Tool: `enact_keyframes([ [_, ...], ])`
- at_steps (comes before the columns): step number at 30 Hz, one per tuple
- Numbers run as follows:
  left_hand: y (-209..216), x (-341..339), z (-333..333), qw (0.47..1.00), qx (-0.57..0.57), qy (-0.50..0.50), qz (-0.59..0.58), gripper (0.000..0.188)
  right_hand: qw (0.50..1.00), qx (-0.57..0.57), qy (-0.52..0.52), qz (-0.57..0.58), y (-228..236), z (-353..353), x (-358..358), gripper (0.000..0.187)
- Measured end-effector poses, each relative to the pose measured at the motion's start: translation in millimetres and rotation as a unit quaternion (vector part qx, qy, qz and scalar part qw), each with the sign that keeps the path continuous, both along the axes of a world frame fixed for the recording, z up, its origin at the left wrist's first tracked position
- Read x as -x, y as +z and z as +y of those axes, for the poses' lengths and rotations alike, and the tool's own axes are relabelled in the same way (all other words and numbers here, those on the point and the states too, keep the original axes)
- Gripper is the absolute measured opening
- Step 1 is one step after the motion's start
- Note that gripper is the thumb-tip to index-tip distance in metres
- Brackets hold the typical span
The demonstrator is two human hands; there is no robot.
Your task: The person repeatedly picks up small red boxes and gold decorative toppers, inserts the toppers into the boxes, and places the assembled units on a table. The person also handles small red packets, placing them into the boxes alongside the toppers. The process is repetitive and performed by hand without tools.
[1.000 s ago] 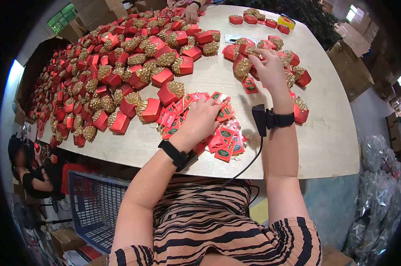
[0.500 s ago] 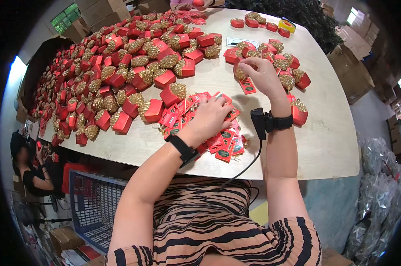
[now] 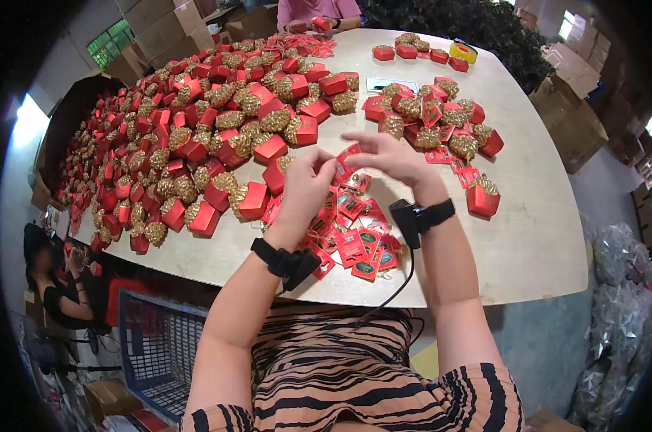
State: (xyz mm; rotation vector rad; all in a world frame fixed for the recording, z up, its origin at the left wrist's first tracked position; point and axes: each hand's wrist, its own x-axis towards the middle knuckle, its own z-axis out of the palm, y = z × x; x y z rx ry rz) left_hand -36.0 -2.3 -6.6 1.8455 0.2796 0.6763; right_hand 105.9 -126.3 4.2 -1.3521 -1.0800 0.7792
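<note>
Above a loose pile of small flat red tags [image 3: 351,245], my two hands meet at one red tag [image 3: 345,167]. My left hand [image 3: 306,189] is closed, with thumb and fingertips pinched at the tag's left edge. My right hand [image 3: 396,160] grips the tag's other side; its index finger reaches out above the tag. Whatever lies exactly between the fingertips is too small to make out. Right of the pile sits a cluster of red boxes with gold, bumpy tops [image 3: 410,108], with some red tags lying among them. One such red and gold piece [image 3: 483,198] stands apart near my right wrist.
A large heap of red and gold pieces [image 3: 218,137] covers the table's left side. Toward the far right are a yellow tape roll [image 3: 463,52] and a white card [image 3: 391,85]. A blue crate [image 3: 160,345] stands below the table edge. Two other people work nearby.
My right hand has moved from the red and gold cluster down and left to the tag. My left hand has lifted off the pile, with its fingers now pinched. The view has tilted slightly up.
</note>
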Motion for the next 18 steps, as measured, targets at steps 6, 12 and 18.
enact_keyframes([
  [6, 18.7, 16.8, 12.1, 0.996, -0.021, 0.083, -0.028, 0.010, 0.995, 0.100, -0.014, 0.001, -7.0, 9.2, 3.5, 0.022],
  [12, -18.2, 25.1, 31.5, 0.996, 0.035, 0.074, -0.040, 0.010, 0.992, 0.033, -0.107, 0.059, 1.6, 4.3, 3.6, 0.024],
  [18, -11.8, 27.3, 24.2, 0.993, 0.095, 0.050, -0.046, 0.009, 0.992, 0.077, -0.096, -0.030, 1.5, 12.6, 17.4, 0.032],
])
